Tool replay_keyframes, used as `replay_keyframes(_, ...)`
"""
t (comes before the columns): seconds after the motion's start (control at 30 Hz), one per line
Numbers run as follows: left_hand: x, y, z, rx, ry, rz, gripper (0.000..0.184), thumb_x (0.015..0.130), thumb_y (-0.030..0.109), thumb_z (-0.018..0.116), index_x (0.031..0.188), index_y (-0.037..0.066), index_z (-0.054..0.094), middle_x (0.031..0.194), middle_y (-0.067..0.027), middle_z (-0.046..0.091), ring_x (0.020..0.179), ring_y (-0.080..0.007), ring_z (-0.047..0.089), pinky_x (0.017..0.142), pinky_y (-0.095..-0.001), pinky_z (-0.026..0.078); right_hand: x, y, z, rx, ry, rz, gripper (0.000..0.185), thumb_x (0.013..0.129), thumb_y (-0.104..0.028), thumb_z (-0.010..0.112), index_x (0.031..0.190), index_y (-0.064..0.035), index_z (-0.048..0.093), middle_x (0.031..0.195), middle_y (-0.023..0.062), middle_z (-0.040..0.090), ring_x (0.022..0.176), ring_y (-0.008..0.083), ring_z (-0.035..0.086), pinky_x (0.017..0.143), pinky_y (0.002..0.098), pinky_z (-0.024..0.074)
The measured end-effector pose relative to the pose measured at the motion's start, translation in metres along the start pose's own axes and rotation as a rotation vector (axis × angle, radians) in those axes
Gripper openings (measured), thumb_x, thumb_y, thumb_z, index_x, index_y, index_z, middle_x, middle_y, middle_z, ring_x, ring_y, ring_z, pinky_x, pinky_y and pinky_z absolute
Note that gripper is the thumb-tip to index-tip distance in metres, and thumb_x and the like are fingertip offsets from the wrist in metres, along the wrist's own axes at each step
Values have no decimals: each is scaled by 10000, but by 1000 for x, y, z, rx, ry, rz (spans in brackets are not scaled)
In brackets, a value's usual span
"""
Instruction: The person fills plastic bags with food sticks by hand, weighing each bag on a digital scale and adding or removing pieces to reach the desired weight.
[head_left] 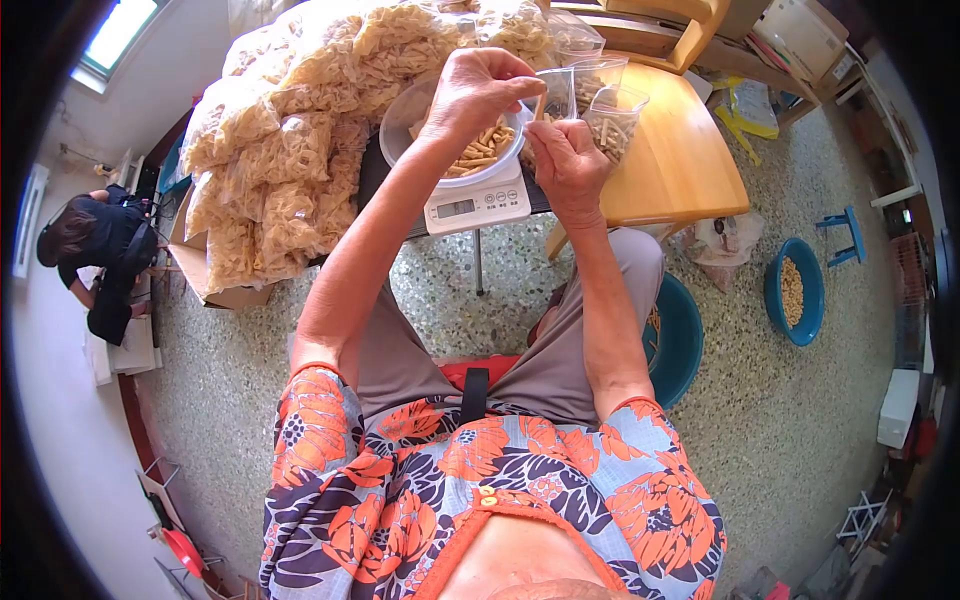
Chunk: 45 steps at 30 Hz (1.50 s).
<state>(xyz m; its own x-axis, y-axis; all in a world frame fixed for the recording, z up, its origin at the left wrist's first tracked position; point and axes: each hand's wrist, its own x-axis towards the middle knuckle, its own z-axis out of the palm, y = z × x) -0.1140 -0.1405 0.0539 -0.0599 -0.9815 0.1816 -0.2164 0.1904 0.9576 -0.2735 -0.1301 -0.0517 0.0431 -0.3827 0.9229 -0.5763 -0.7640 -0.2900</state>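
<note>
My left hand (485, 88) is closed in a pinch above the right side of a white bowl (398, 115). My right hand (570, 165), also pinching, is just right of the bowl. Between the fingertips of both is a small clear plastic bag (561, 88), its lower part hidden behind my right hand. Short tan stick-shaped pieces (483, 152) lie in the bowl, which rests on a white digital kitchen scale (480, 205). Beside my right hand, clear bags of similar pieces (612, 130) stand on a wooden chair (690, 150).
Many filled clear bags (290, 140) are piled at the left, beside a cardboard box (205, 265). A teal tub (680, 345) sits by my right leg; another blue tub (795, 290) and a blue stool (845, 237) are farther right. A person (100, 250) in dark clothes is at far left.
</note>
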Motion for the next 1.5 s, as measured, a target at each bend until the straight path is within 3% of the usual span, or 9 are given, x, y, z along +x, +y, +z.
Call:
replay_keyframes(0.2,7,-6,-34,126,99,96,163,902,163,793,991,26,781,771,-9,719,628,-34,594,555,-201,445,3,1,-4,4,18,1,153,834,-134,835,973,-121,772,814,24,608,655,206,664,561,337,549)
replay_keyframes(0.33,8,-27,-76,482,98,113,140,880,123,757,963,13,783,730,-14,699,655,-55,616,613,-234,502,3,3,-1,4,20,-14,146,832,-121,837,960,-110,769,814,25,609,661,208,668,576,334,554)
replay_keyframes(0.4,6,-33,-83,762,88,49,160,837,140,749,937,23,793,757,-60,729,701,-104,672,675,-281,551,3,3,0,2,20,-19,145,831,-121,838,958,-110,768,814,25,608,661,207,668,575,332,554)
replay_keyframes(0.53,2,-45,-73,812,46,15,222,784,181,745,947,41,801,845,-131,765,782,-226,736,779,-363,581,2,1,-1,-5,11,-8,157,822,-116,843,958,-113,765,814,25,608,662,206,667,573,327,554)
replay_keyframes(0.9,9,-55,-47,990,75,90,210,804,225,740,961,111,818,944,-143,766,916,-322,734,838,-437,571,1,5,-3,-24,2,-6,185,807,-110,849,973,-116,767,837,32,631,684,214,676,588,328,563)
replay_keyframes(1.33,16,-61,-50,909,60,94,216,778,240,772,932,94,812,879,-125,763,814,-298,735,816,-417,571,2,5,-1,-12,-6,3,176,821,-118,838,981,-123,765,832,38,643,697,224,682,606,336,565)
replay_keyframes(1.4,12,-60,-54,819,98,134,205,824,212,785,954,54,800,839,-104,766,722,-204,726,667,-353,572,1,5,0,-10,-5,5,175,822,-122,838,981,-123,765,830,39,644,697,225,682,607,336,565)
replay_keyframes(1.43,11,-58,-57,820,99,137,205,824,212,785,954,54,800,839,-104,766,722,-204,726,667,-353,572,1,5,0,-8,-5,5,174,823,-126,838,981,-123,765,832,39,643,697,225,682,607,337,564)
replay_keyframes(1.5,8,-48,-62,119,-19,-222,184,893,162,781,995,9,774,818,-87,758,666,-102,692,505,-235,500,1,6,1,-6,-2,5,173,824,-131,838,981,-123,765,833,40,643,697,226,682,607,337,564)
